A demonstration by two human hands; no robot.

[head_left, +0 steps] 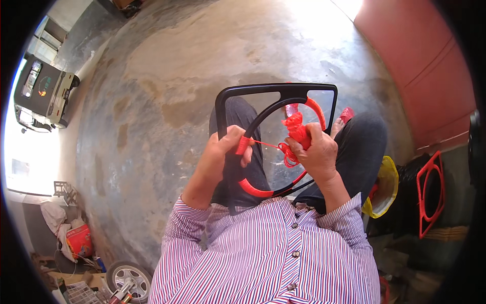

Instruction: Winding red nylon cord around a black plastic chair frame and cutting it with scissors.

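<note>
A black frame (263,89) with a round ring inside it rests across my lap, tilted between my knees. Bright red cord is wound tightly over several stretches of the ring, among them a lower wrap (255,189) and one at upper right. My left hand (221,151) grips the ring's left side at a short wrapped stretch (242,145), thumb on top. My right hand (320,152) is closed around a bunched hank of red cord (297,131), with loose loops hanging below. One strand runs taut between the hank and the wrap at my left hand.
Beside my right leg sits a yellow bag (389,185). A similar frame wrapped in red (440,195) stands farther right, below a red panel (410,66). At left are a parked vehicle (48,93), a red container (79,240) and a small wheel (117,276) amid clutter.
</note>
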